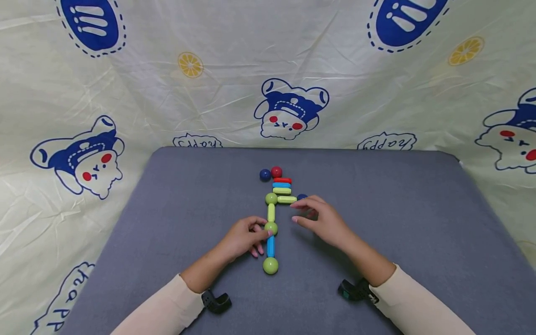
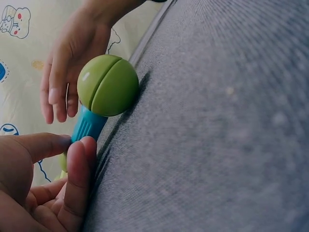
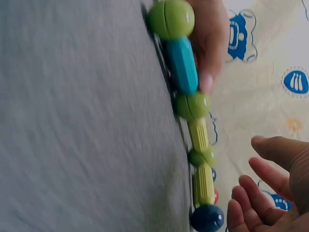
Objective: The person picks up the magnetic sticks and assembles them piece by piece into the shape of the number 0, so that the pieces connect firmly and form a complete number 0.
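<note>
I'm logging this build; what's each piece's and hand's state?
Three green plastic balls: in chain
Two lime plastic rods: in chain
Near blue plastic rod: in chain
Navy plastic end ball: in chain
Far red plastic rod, blue rod, lime rod: outside chain
Far navy plastic ball, red ball: outside chain
Left hand: holding middle green ball
Right hand: open

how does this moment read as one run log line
left hand: holds middle green ball | right hand: empty, near blue end ball | beyond: red ball, other blue ball, three sticks
</note>
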The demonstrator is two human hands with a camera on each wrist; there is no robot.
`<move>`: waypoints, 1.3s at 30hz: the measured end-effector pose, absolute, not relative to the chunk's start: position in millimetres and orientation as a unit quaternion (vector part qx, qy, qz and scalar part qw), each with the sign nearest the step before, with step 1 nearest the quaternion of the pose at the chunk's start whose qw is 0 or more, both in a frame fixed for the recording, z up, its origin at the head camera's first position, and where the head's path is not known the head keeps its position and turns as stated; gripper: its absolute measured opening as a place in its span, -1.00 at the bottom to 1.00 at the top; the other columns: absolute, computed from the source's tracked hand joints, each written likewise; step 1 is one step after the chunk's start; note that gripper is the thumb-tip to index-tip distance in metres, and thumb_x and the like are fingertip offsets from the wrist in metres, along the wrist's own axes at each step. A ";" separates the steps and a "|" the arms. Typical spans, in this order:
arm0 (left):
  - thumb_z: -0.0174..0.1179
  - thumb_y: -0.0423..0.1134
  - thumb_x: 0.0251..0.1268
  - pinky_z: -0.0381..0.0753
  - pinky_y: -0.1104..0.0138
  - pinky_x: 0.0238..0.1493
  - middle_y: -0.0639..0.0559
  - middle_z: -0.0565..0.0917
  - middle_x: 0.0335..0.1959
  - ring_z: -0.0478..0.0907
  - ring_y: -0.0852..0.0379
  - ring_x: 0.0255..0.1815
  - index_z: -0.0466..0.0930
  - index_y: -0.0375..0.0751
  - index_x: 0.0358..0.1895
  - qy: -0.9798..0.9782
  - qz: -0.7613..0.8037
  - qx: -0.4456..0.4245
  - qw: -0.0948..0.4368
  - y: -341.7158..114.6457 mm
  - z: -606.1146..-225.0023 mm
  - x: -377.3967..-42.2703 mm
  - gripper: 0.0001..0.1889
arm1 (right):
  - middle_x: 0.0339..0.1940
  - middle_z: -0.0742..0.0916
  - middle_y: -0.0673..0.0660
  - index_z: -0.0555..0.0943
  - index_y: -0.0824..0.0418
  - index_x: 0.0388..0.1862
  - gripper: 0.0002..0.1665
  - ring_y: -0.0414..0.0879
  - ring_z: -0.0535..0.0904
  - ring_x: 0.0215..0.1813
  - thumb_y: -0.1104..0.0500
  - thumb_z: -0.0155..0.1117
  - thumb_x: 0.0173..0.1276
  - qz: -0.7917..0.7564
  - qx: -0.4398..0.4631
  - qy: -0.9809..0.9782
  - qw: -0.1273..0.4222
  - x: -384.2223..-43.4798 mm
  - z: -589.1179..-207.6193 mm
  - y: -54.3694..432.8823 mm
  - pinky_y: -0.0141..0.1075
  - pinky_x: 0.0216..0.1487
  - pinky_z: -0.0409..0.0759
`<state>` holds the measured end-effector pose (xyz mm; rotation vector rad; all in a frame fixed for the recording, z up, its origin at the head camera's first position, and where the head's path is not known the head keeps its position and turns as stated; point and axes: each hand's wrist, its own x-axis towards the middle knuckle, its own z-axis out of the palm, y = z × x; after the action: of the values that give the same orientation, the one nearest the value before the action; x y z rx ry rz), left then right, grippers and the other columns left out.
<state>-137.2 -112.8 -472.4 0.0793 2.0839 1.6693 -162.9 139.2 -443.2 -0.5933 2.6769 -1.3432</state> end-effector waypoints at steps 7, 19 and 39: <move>0.36 -0.17 0.34 0.65 0.28 -0.60 -0.05 0.58 -0.36 0.55 0.19 -0.65 0.47 -0.24 0.21 0.780 0.590 0.040 0.204 -112.5 -472.0 -133.5 -0.54 | 0.15 0.60 0.17 0.69 0.14 0.15 -0.61 0.07 0.54 0.11 0.13 0.44 0.36 -0.424 -0.151 0.893 0.020 -183.5 -445.2 144.5 0.01 0.15 0.57; 0.37 -0.10 0.33 0.54 0.40 -0.37 -0.01 0.53 -0.24 0.49 0.23 -0.39 0.59 -0.03 0.12 0.850 0.496 0.148 0.100 -118.4 -468.9 -102.3 -0.65 | 0.16 0.61 0.20 0.69 0.12 0.14 -0.65 0.10 0.55 0.15 0.14 0.39 0.39 -0.405 -0.138 0.903 0.031 -197.6 -456.7 151.7 0.03 0.16 0.58; 0.45 -0.11 0.23 0.55 0.46 -0.28 0.14 0.55 -0.25 0.49 0.24 -0.30 0.73 0.15 0.02 0.841 0.459 0.244 0.153 -128.2 -469.5 -82.7 -0.71 | 0.20 0.59 0.23 0.66 0.15 0.19 -0.62 0.13 0.55 0.23 0.04 0.28 0.49 -0.387 -0.145 0.909 0.052 -220.7 -451.9 131.1 0.06 0.25 0.58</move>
<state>-82.7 -128.2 -469.5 0.6986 2.4121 1.3164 -220.7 131.1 -451.9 -0.4414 2.7652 -1.1777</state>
